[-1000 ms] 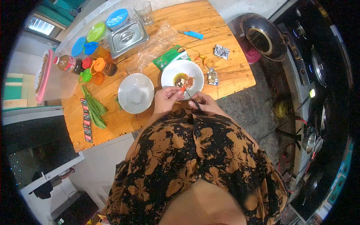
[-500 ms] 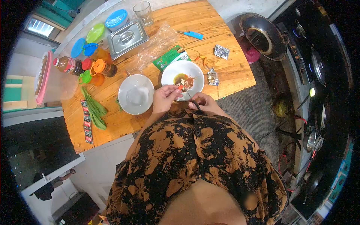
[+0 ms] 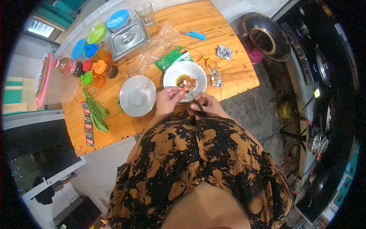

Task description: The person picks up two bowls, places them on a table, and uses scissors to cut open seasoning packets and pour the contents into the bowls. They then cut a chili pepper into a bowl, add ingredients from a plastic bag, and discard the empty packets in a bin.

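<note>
My left hand (image 3: 169, 100) pinches a small red chili (image 3: 185, 89) over the near side of a white bowl (image 3: 201, 73). Closed round the dark handle of a small knife (image 3: 198, 105) is my right hand (image 3: 211, 104), and the blade reaches up to the chili. Inside the bowl lie yellowish liquid, reddish-brown bits and pale pieces (image 3: 187, 81). A second white bowl (image 3: 127, 108), with something clear or whitish at its bottom, stands just left of my left hand. Behind the first bowl lies a green packet (image 3: 173, 60).
Leafy greens (image 3: 95, 111) and a strip of sachets (image 3: 88, 126) lie at the left. Sauce bottles (image 3: 68, 67), a lidded steel container (image 3: 129, 40) and a glass (image 3: 144, 14) stand farther back. Right of the bowl are yellow-orange chilies (image 3: 206, 60), torn foil packets (image 3: 215, 78) and a blue lighter (image 3: 196, 35).
The knife blade shows more clearly against the chili now. Both hands stay nearly in the same place over the bowl, and the view has shifted very slightly.
</note>
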`<state>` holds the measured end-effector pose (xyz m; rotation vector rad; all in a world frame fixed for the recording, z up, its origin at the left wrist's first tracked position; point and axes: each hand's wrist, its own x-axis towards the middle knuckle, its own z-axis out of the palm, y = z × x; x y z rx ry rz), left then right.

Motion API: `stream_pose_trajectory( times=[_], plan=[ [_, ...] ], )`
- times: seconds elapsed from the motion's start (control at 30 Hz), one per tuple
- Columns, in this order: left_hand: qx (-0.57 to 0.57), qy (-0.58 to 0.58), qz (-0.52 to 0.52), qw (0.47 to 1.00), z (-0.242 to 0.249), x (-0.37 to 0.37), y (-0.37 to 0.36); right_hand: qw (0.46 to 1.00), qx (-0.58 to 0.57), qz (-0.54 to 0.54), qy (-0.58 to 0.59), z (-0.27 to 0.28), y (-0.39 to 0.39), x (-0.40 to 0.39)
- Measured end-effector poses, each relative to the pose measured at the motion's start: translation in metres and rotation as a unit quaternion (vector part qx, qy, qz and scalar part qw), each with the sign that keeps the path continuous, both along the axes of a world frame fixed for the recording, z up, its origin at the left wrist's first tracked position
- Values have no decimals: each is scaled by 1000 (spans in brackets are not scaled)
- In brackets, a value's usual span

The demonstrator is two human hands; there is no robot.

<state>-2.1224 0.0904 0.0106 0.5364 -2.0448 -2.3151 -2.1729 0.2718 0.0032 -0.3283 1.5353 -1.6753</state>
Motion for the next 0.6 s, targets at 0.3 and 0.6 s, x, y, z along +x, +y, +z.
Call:
stream_pose_trajectory(
  times=[0.3,0.6],
  plan=[
    [9,0,27,1000,0,2,3,999,50,9,15,2,2,2],
    [23,6,4,1000,-3,2,6,1000,14,10,-17,1,1,4]
  ],
)
